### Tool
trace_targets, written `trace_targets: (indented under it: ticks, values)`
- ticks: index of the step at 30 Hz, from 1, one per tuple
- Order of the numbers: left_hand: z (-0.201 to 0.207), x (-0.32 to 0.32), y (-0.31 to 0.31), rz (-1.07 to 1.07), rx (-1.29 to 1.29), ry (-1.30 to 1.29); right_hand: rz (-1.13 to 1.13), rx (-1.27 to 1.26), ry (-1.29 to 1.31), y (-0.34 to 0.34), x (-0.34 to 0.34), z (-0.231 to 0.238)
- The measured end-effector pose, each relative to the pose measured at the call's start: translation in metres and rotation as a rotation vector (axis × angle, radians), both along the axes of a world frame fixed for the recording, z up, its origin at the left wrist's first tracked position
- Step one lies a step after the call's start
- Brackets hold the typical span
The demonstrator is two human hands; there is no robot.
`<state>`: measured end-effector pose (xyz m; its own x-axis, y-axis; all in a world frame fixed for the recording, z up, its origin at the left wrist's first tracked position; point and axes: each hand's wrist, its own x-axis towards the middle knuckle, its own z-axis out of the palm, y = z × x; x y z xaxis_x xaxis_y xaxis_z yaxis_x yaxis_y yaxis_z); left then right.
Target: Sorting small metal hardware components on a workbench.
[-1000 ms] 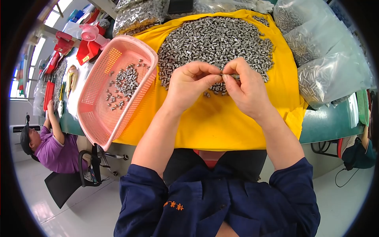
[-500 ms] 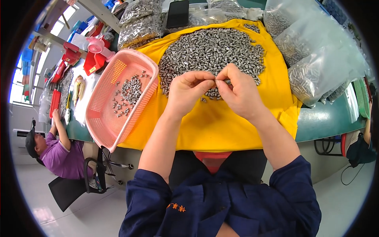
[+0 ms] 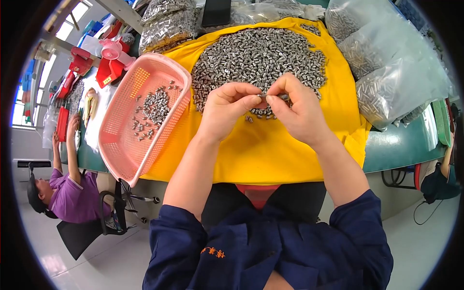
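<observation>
Left grip (image 3: 225,108) | right grip (image 3: 300,110) | both pinched closed | small metal part (image 3: 262,95) between their fingertips

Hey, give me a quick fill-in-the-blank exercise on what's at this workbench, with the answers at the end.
1. The cloth under the pile of metal parts is ____ in colour.
2. The pink basket sits to the person's ____ of the pile.
3. From the person, the black phone lies on the ____ side of the pile.
4. The left hand and right hand belong to someone in dark ____ sleeves.

Answers: yellow; left; far; blue
</observation>
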<state>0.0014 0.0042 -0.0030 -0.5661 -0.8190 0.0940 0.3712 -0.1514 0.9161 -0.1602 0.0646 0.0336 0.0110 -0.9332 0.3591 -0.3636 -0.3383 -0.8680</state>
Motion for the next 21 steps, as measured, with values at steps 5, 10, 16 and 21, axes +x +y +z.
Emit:
trace_targets:
  ticks: [5, 10, 16, 21]
  values:
    - [-0.001, -0.001, 0.000, -0.002, -0.020, -0.012, 0.010, 0.008, 0.014, 0.000, 0.000, -0.002]
    - [0.001, -0.001, 0.001, 0.026, -0.075, -0.071, -0.003, 0.000, 0.076, 0.001, 0.001, -0.002]
    - [0.003, -0.002, 0.003, 0.064, -0.094, -0.105, -0.014, -0.060, 0.069, 0.000, 0.004, -0.007]
    - [0.002, -0.003, 0.004, 0.075, -0.100, -0.107, -0.013, -0.072, 0.079, 0.000, 0.005, -0.010]
